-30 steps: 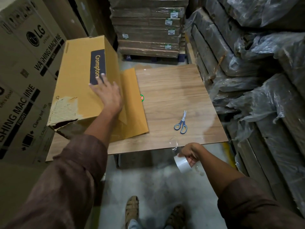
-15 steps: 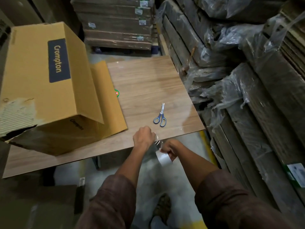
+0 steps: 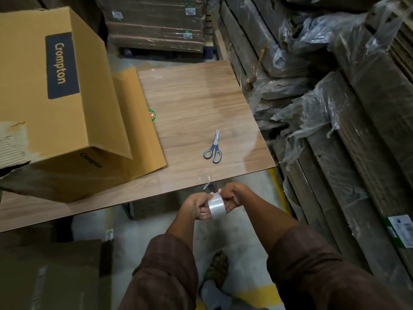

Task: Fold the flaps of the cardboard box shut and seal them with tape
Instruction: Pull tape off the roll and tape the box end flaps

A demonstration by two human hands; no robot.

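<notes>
A yellow-brown cardboard box (image 3: 67,104) marked "Crompton" lies on its side at the left of the wooden table (image 3: 201,104), one long flap spread flat on the tabletop. Just off the table's near edge, both my hands hold a roll of clear tape (image 3: 215,205). My left hand (image 3: 196,206) grips the roll's left side and my right hand (image 3: 232,198) grips its right side. A crinkled strip of loose tape rises from the roll toward the table edge. Neither hand touches the box.
Blue-handled scissors (image 3: 213,148) lie shut on the table right of the box flap. A small round sticker (image 3: 152,114) peeks out beside the flap. Plastic-wrapped cardboard stacks (image 3: 335,108) crowd the right; more stacked cartons (image 3: 156,23) stand behind the table.
My left hand left the box top and came down to the tape roll, which both hands now hold together. The view shifted right, and the box stayed in place.
</notes>
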